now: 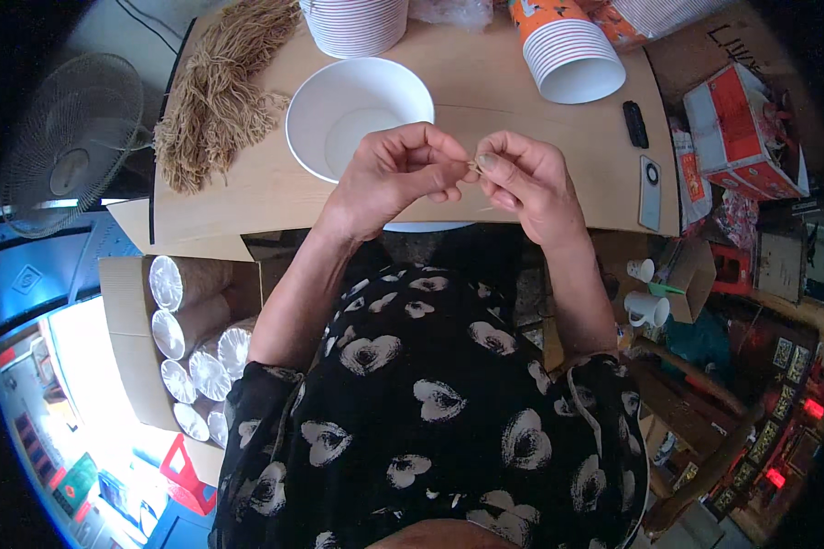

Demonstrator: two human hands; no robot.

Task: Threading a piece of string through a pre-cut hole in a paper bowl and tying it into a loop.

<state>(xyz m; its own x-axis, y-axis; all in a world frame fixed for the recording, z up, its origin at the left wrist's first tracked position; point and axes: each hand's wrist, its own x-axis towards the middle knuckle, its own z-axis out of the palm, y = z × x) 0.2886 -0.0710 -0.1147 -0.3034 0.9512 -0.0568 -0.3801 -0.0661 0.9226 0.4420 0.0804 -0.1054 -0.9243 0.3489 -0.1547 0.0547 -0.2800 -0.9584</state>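
Observation:
Above the front edge of the table, my left hand (398, 176) and my right hand (533, 183) meet fingertip to fingertip. Both are closed in a pinch on a short, thin tan strand (473, 167), mostly hidden by the fingers. It looks like the cords in the tan bundle of twisted cord (220, 91) at the table's left side. Just beyond my left hand stands a large white paper bucket (339, 114), its mouth facing up, with nothing visible inside. Part of another white rim (426, 226) shows below the table edge under my hands.
Stacked white buckets (357, 27) stand at the back, orange-patterned ones (572, 59) lie back right. A black object (635, 124) and a pale phone-like device (650, 192) lie at the table's right. A carton of wrapped cup stacks (124, 339) is at lower left, a fan (73, 146) beyond.

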